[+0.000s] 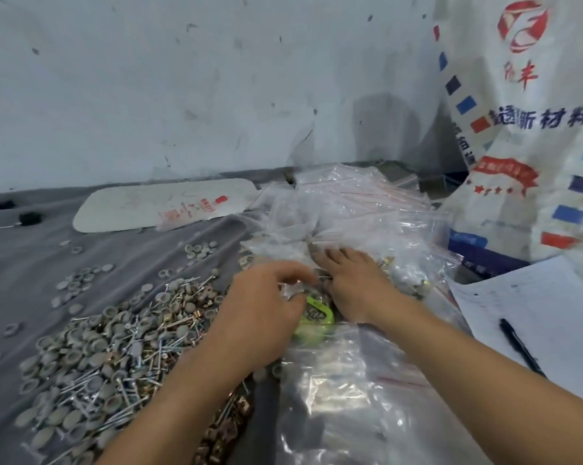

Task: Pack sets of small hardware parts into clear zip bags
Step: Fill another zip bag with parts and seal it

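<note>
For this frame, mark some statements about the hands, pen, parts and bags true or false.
1. The left hand pinches a small bag. True.
2. The pen lies on the parts pile. False: it lies on the paper at the right.
3. The parts pile is left of both hands. True.
4. The green item sits by the wall. False: it lies between the two hands.
5. The right hand holds the pen. False: it is at the bag, far from the pen.
</note>
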